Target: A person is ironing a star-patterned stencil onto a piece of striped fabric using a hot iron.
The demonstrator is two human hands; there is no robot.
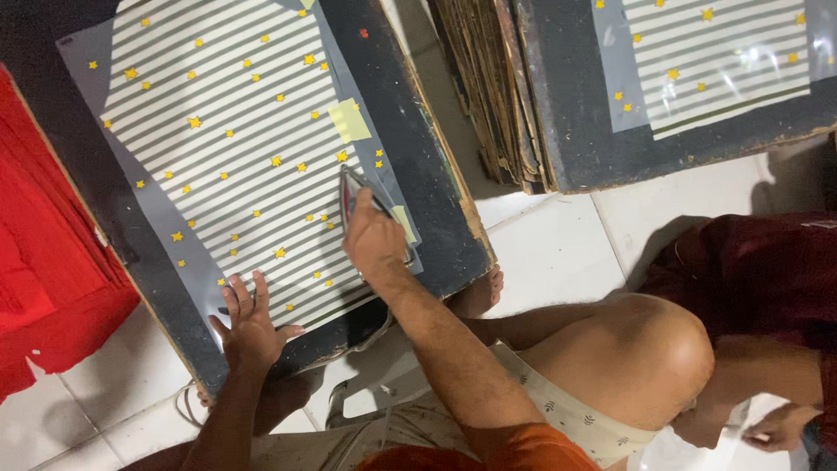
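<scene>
2 hands are on the dark board (pixel 440 235), which we take as our landmark: our left hand (pixel 251 324) lies flat with its fingers spread on the near edge of the striped, star-printed sheet (pixel 218 148) that covers most of the board, pinning it down, while our right hand (pixel 373 237) is curled closed around a small flat metal tool (pixel 349 194) pressed to the sheet's right margin. We judge the step to be smoothing or pressing the sheet onto the board; the tool's working edge is partly hidden by the hand, so we cannot tell exactly where it bears. A yellow tape piece (pixel 350 120) sits on the sheet farther up that same margin, beyond the tool. Any stroke up that margin calls for steady downward hold from the left hand, since the tape piece lies in that line and the board's chipped right edge runs just beside it. Left of the board lies red cloth (pixel 44 279); right of it, past a gap of white tiled floor (pixel 558 253), stands a stack of boards (pixel 488 96) beside a second board (pixel 680 148) bearing a like sheet. Another person's hand (pixel 780 427) rests low at the far right, well apart from the board.
</scene>
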